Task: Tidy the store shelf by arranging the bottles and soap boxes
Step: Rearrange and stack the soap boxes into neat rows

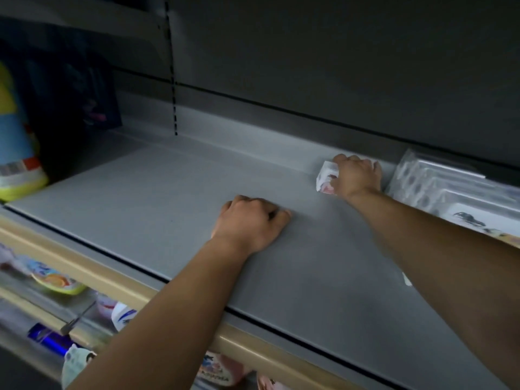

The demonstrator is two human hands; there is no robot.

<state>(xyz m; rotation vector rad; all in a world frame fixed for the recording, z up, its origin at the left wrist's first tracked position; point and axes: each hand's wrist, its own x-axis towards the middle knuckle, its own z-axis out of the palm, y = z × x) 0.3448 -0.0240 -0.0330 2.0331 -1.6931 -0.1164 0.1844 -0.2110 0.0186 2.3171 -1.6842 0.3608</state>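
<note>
the right hand (pixel 356 175) is holding a white soap box (pixel 326 178) in its grip at the back of the grey shelf (pixel 157 198), near clear packs (pixel 439 187). the left hand (pixel 250 223) is resting curled on the shelf, its grip narrow and holding nothing.

You can read almost nothing here. A pink pack (pixel 218 371) under the shelf's front edge (pixel 168 298) carries blurred lettering ending in what looks like "ANNA"; printing on the other packages is too smeared to make out.
</note>
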